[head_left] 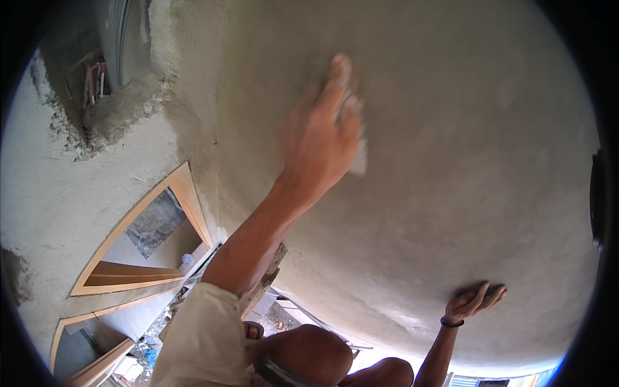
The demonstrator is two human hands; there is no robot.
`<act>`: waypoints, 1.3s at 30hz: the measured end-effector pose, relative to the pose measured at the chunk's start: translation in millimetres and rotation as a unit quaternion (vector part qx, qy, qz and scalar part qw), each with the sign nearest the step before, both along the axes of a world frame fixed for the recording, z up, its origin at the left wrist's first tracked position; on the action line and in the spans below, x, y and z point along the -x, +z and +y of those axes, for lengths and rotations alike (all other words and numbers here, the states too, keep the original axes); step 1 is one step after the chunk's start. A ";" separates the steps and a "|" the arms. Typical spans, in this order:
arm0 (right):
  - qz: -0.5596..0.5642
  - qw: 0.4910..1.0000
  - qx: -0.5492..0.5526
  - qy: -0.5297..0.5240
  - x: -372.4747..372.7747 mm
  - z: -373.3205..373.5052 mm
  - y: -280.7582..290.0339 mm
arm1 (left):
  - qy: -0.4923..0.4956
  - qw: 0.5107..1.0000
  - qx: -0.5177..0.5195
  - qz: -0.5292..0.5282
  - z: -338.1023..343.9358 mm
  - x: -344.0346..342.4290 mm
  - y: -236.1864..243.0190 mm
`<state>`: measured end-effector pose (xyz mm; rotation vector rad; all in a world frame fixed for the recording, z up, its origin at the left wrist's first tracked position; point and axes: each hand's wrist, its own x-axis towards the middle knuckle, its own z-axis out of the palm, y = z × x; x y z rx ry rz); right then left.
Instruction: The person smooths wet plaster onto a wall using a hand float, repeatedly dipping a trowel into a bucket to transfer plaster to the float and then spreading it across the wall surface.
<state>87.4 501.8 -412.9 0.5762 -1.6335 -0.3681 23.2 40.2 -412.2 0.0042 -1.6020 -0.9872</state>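
Observation:
My left hand (319,132), blurred by motion, grips a pale flat tool (358,155) against the grey plastered wall (451,142) in the upper middle; most of the tool is hidden under the hand. My right hand (474,300), with a dark bead bracelet on the wrist, rests low on the right of that same wall, its fingers apart and holding nothing. The plaster looks smooth, with paler patches lower down.
Two wooden window frames (89,277) sit in a rough whitish wall (58,193) on the left, below a raw-edged opening (109,97). My bent knees (316,348) show at the bottom, with cluttered ground behind. A dark object (596,197) is at the right rim.

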 end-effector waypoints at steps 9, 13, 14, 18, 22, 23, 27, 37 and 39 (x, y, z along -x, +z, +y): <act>-0.014 1.000 0.020 0.015 -0.7 -3.0 -6.4 | 0.022 0.992 0.093 -0.086 1.8 -19.9 -74.2; -0.001 1.000 0.012 0.012 -1.5 1.4 -0.1 | -0.007 0.994 -0.033 -0.101 -31.9 2.4 28.5; 0.002 1.000 0.006 0.009 -1.9 5.0 1.6 | -0.013 0.992 -0.030 -0.126 -26.7 -1.6 55.7; 0.004 1.000 0.016 0.021 1.4 6.5 -0.3 | 0.004 0.990 0.135 -0.042 90.0 -22.7 27.6; -0.014 0.999 0.025 0.035 0.1 -2.3 -5.5 | -0.030 0.986 0.165 -0.021 115.4 -40.5 -99.5; -0.014 0.999 0.022 0.034 1.9 -1.1 -5.4 | -0.024 0.986 0.165 -0.019 106.6 -40.4 -105.1; -0.001 0.999 0.014 0.041 0.1 11.1 -5.3 | -0.039 0.991 0.121 -0.042 101.5 -36.8 -68.8; -0.010 0.998 0.053 0.026 -0.2 10.1 -17.4 | 0.009 0.984 0.136 -0.114 71.3 -37.8 -87.1; -0.013 0.999 0.044 0.022 -2.5 14.4 -14.5 | 0.017 0.995 0.029 -0.095 33.8 -17.3 -51.1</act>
